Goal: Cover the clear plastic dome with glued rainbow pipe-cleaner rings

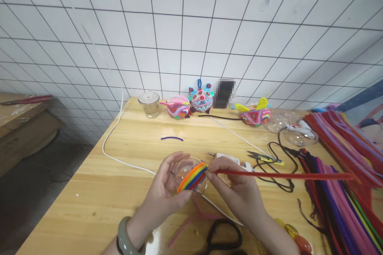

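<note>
The left hand (166, 193) cups a clear plastic ball with coloured bands (192, 176), the right hand (237, 189) pinches a long red pipe cleaner (284, 175) against it, mid-wrap; snug tension seems needed.

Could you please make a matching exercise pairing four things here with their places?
1. clear plastic ball banded with coloured pipe cleaners
2. long red pipe cleaner
3. short purple pipe cleaner piece
4. small clear glass jar

A. beside the white tiled wall
B. pinched in the right hand
C. cupped in the left hand
D. lying alone on the wooden table

Pairs: 1-C, 2-B, 3-D, 4-A.
</note>
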Tool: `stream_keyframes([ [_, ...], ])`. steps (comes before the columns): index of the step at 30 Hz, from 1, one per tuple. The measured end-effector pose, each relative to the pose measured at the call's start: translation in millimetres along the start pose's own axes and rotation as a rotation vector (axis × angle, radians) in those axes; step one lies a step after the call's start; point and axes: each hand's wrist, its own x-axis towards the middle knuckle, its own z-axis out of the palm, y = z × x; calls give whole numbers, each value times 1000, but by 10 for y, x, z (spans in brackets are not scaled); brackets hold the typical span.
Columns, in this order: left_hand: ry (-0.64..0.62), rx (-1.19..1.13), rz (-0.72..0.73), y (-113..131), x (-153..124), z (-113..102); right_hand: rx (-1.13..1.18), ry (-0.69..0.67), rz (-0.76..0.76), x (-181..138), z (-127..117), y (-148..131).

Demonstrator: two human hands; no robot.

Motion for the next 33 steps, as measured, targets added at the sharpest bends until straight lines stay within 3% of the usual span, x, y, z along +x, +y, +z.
stream_keyframes([
  [11, 0, 24, 7, -8, 1, -17, 181, -14, 303, 17, 17, -4],
  [16, 23, 40, 34, -17, 11, -20, 291, -2, 373, 18, 49, 51],
  [23, 1, -30, 84, -53, 16, -18, 500, -75, 657, 26, 57, -1],
  [29, -15, -38, 33, -11, 19, -1, 732, -140, 784, 11, 80, -9],
  [33, -14, -32, -1, -43, 20, -40, 791, -195, 758, 19, 108, -18],
])
